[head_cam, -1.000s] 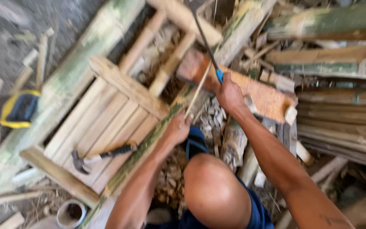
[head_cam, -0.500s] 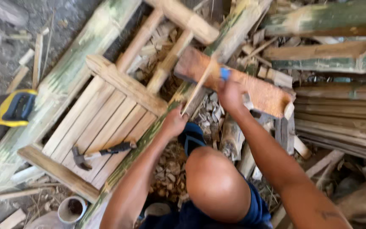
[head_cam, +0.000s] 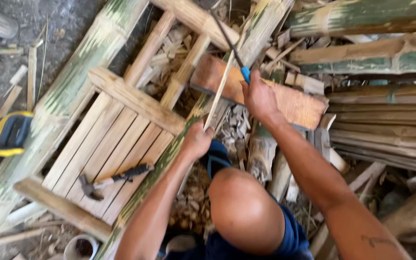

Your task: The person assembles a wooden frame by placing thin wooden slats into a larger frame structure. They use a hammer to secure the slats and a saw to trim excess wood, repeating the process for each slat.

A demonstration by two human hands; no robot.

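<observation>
- Since a second ago my right hand (head_cam: 260,98) has drawn the blue-handled knife (head_cam: 232,48) nearer.
- My left hand (head_cam: 197,139) grips the thin pale bamboo strip (head_cam: 220,91), running near-to-far over the reddish wooden block (head_cam: 290,101).

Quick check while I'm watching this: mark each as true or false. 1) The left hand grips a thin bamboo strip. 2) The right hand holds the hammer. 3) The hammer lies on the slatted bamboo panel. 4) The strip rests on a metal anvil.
1) True: the left hand grips the thin pale bamboo strip.
2) False: the right hand holds a blue-handled long dark blade.
3) True: the black-handled hammer lies on the slatted bamboo panel.
4) False: it rests on a reddish wooden block.
</observation>
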